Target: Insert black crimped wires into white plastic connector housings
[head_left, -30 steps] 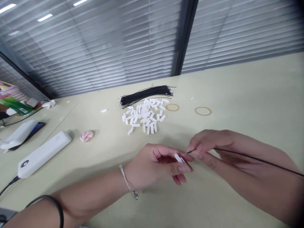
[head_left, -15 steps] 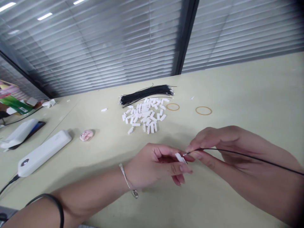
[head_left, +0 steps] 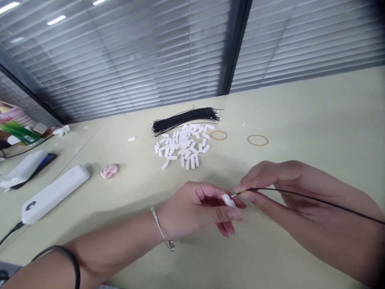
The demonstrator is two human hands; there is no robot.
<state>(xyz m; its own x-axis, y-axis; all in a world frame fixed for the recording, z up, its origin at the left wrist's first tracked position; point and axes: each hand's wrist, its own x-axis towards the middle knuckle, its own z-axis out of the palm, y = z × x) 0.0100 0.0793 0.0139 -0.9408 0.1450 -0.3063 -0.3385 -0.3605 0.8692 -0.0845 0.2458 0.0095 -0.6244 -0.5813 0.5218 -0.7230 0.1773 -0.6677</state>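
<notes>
Clock positions are read from the white plastic piece (head_left: 227, 199), twelve being the top of the view. The left hand (head_left: 200, 204) has its grip narrowed on this piece, pinched between thumb and fingers and tilted; the far end is exposed. The right hand (head_left: 278, 176), at about three o'clock, has its grip pinched on a single black wire (head_left: 270, 189) close to its end. The metal tip (head_left: 234, 195) sits at the exposed end of the piece; whether it is touching or inserted cannot be told. The wire passes over the right hand and leaves the view at three o'clock.

A silver bracelet (head_left: 162, 230) is on the left wrist at eight o'clock. On the tabletop (head_left: 315, 120), a pile of loose white pieces (head_left: 183, 144) lies at ten o'clock, with a bundle of black wires (head_left: 185, 119) just behind it at eleven. Two yellow rings lie flat: the nearer-to-pile ring (head_left: 219, 135) at twelve, the other ring (head_left: 258, 140) at one. A small pink item (head_left: 109, 171) lies at nine, and farther out on the same bearing is a white oblong device (head_left: 57, 194) with a cable (head_left: 10, 230). Slatted blinds (head_left: 144, 52) stand beyond the tabletop.
</notes>
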